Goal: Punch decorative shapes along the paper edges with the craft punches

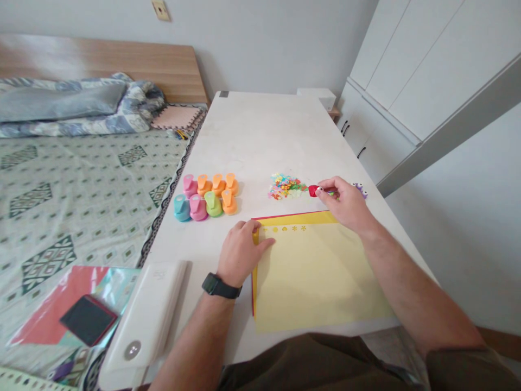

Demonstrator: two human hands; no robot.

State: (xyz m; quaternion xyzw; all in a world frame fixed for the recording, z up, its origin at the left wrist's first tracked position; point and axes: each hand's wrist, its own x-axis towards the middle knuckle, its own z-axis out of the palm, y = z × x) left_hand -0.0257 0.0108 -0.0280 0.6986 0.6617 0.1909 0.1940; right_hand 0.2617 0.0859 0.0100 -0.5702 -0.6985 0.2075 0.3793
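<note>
White tabletop point(260, 136): left hand point(240, 252) flat on yellow paper point(313, 277), right hand point(344, 203) pinching red piece point(313, 190).

We find a double row of pastel craft punches point(207, 195) on the white table point(260, 130), nearer its left edge, and a heap of colourful paper cutouts point(285, 186) to their right. Beyond the left edge lies a patterned bed point(81, 179), holding a dark tablet point(88, 320) on red and teal sheets point(52, 309). A long white case point(144, 315) sits at the near left corner, and white wardrobes point(423, 70) rise past the right edge.
</note>
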